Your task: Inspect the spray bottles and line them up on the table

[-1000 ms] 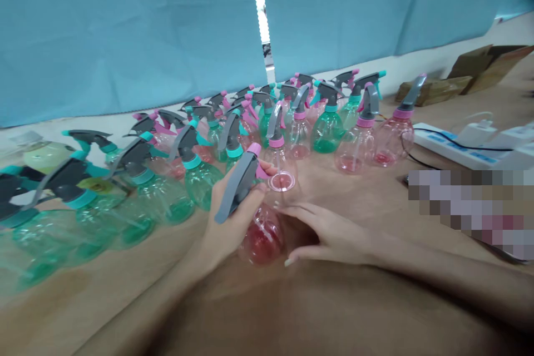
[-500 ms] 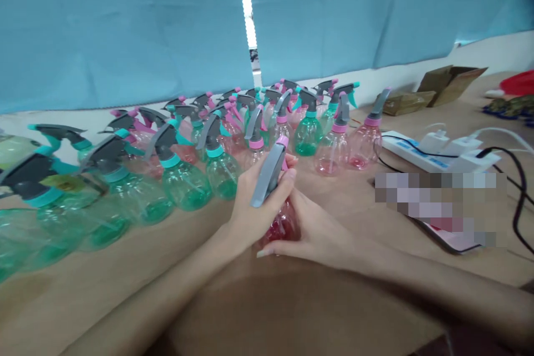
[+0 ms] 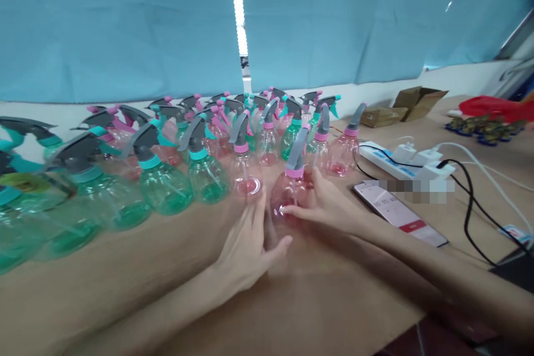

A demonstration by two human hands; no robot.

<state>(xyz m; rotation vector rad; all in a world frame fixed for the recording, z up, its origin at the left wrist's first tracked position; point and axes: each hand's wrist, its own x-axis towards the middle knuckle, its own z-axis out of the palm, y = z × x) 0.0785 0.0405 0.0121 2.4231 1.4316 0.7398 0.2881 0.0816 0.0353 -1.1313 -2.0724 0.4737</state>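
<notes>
A clear pink spray bottle with a pink collar and a grey trigger head stands upright on the table in front of me. My right hand grips it from the right side, thumb across its front; the other fingers are partly hidden behind it. Just left of the bottle is my left hand, its fingers stretched forward and thumb apart, holding nothing. Ahead of its fingertips stands another pink spray bottle. A green spray bottle with a turquoise collar is beside that one.
Several green and pink spray bottles fill the table's left and back. On the right lie a white power strip with plugs and cables, and a phone. Farther back are an open cardboard box and a red cloth.
My left hand has let go of the pink spray bottle's head and opened to its left. The bottle has moved slightly forward and right, still in my right hand. The view has turned right.
</notes>
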